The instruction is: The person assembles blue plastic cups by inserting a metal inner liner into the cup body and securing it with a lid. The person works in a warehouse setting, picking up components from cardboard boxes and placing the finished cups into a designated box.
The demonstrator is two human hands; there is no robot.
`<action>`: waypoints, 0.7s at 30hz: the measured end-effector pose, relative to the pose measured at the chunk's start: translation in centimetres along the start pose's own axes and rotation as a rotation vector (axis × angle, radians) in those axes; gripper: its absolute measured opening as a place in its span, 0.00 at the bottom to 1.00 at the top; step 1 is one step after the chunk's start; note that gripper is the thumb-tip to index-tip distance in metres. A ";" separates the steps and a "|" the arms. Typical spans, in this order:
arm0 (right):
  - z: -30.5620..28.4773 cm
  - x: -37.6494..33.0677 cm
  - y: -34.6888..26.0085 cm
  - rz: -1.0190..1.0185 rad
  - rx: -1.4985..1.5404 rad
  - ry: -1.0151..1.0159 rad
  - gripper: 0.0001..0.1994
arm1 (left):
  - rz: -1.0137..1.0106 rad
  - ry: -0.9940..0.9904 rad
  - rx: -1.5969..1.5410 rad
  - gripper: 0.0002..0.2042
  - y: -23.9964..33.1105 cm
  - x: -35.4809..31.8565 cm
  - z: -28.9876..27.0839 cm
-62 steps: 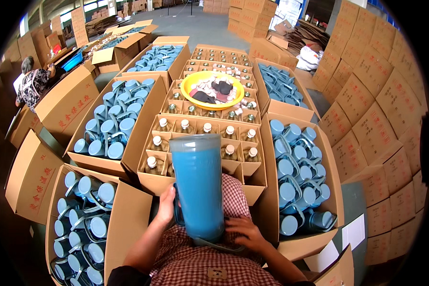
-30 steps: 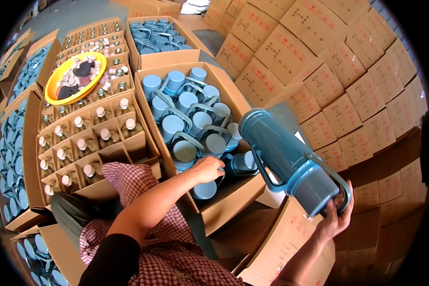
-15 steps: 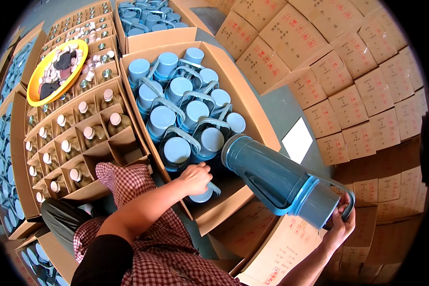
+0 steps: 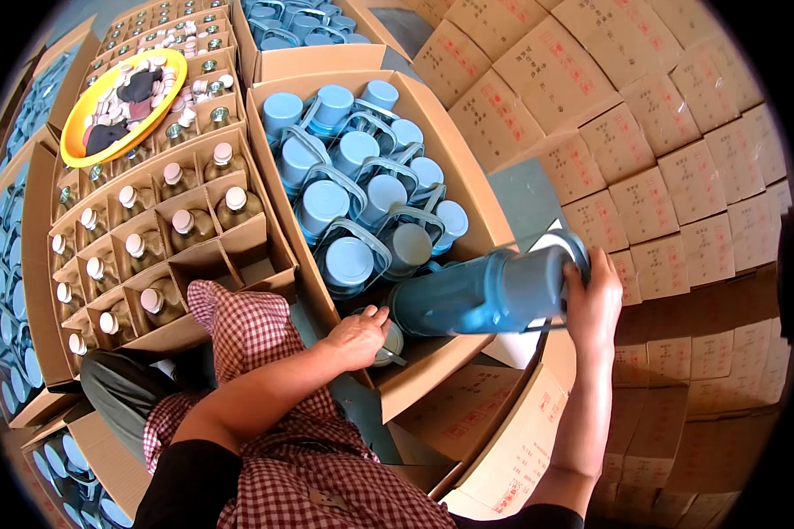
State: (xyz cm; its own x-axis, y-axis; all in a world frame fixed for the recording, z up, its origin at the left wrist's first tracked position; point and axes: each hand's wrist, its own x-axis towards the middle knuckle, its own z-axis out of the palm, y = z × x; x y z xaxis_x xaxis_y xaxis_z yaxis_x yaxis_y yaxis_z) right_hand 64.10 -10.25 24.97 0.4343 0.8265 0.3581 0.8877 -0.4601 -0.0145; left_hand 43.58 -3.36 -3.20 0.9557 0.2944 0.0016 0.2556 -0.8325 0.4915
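Blue flask (image 4: 454, 295) held slantwise between your two hands, its capped end toward your right hand (image 4: 595, 295) and its base toward your left hand (image 4: 357, 339), above the near end of an open carton (image 4: 463, 189). Your right hand is closed around the handle at the cap end. Your left hand reaches over the carton's near edge, fingers curled at the top of a lidded flask (image 4: 391, 342); whether they grip it or only press on it, the view does not tell. Beyond both hands, packed flasks (image 4: 322, 207) stand in the same carton, handles looped among the lids. Farther to the left of your left hand, a divided carton (image 4: 247, 236) holds glass bottles (image 4: 192, 234) with pale caps.

The step in hand appears to be fitting the flask in beside its neighbours. The next move likely calls for you to raise the cap end and guide the base down just right of your left hand, with that hand steadying the neighbour and the handles kept from snagging.
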 end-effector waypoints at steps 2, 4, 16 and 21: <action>2.8 2.2 1.4 0.038 -0.164 -0.046 0.09 | -0.052 0.027 -0.015 0.29 -0.2 -0.3 0.8; 5.7 3.3 3.7 0.122 -0.290 -0.177 0.08 | -0.083 0.046 -0.037 0.29 0.0 -0.2 1.0; 25.2 -7.5 2.6 0.384 0.589 -0.704 0.13 | 0.001 -0.012 -0.165 0.25 -1.2 -1.1 -0.8; 21.4 -2.1 5.8 0.482 0.129 -0.165 0.22 | 0.012 0.032 -0.193 0.20 -1.8 -1.4 -0.9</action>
State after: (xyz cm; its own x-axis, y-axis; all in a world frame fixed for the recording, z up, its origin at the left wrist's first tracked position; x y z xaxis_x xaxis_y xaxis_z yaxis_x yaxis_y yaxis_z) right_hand 71.58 -7.69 4.17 0.8070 0.5760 0.1304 0.5884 -0.7656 -0.2600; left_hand 41.62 -1.81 -3.30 0.9525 0.3025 0.0343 0.2089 -0.7313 0.6493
